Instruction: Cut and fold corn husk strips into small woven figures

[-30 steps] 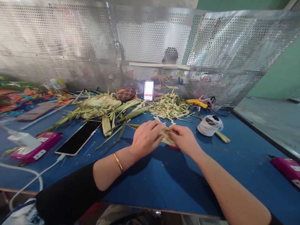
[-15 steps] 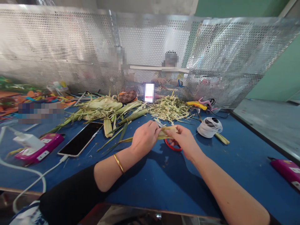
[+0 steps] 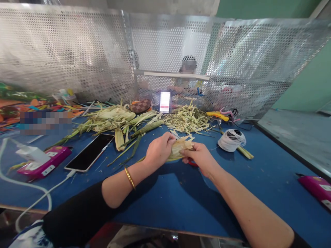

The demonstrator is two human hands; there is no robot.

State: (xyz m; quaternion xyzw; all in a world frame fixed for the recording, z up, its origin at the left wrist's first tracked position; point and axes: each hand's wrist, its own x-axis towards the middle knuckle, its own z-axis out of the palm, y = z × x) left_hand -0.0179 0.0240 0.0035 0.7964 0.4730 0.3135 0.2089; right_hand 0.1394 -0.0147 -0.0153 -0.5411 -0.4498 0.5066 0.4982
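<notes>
Corn husk [image 3: 176, 149] in half-curled right hand [image 3: 199, 156]

Pale yellow-green corn husk [image 3: 178, 151], thin and papery, creased, partly spread into a loose sheet, ragged along its far edge, held between left hand [image 3: 159, 151] and right hand [image 3: 199, 157], over the blue table [image 3: 165, 203], partly covered by the fingers
</notes>
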